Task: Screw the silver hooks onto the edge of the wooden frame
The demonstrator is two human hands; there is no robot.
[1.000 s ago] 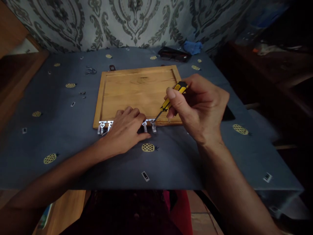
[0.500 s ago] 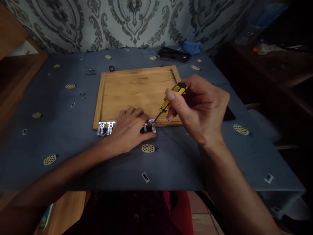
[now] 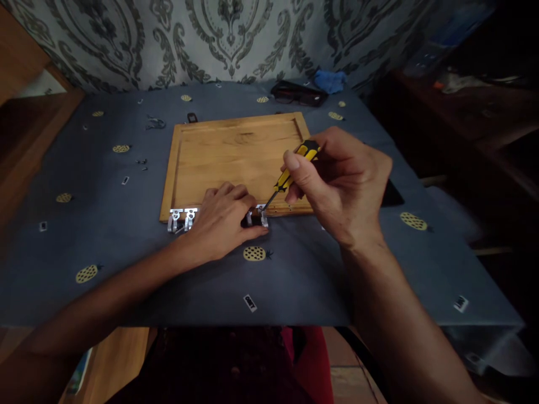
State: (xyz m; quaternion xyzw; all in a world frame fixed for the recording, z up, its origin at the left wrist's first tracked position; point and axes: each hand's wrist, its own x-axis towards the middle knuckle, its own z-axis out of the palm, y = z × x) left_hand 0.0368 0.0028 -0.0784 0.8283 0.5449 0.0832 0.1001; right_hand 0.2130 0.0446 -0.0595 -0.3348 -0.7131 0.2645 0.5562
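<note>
A framed wooden door panel point(image 3: 219, 151) lies flat on the table. Several silvery cabinet hinges point(image 3: 190, 217) line its near edge. My left hand point(image 3: 223, 221) lies over that edge, its fingers curled onto the wood. Its thumb and forefinger close around the rightmost hinge point(image 3: 264, 217); the hand covers part of the row. In my right hand point(image 3: 347, 185) is a small yellow and black screwdriver point(image 3: 290, 171), gripped by the handle between thumb and fingers. The screwdriver slants down to the left, its tip at the rightmost hinge.
A blue tablecloth point(image 3: 168, 297) with pineapple prints covers the table. Small screws point(image 3: 142, 163) lie left of the panel, near a tangled greyish item point(image 3: 155, 122). Dark glasses point(image 3: 298, 94) and a blue cloth point(image 3: 330, 81) sit at the back. A dark flat object point(image 3: 392, 193) shows behind my right hand.
Almost nothing differs. My right hand and the screwdriver have shifted very slightly left, with the tip still at the same hinge. The left hand keeps its place.
</note>
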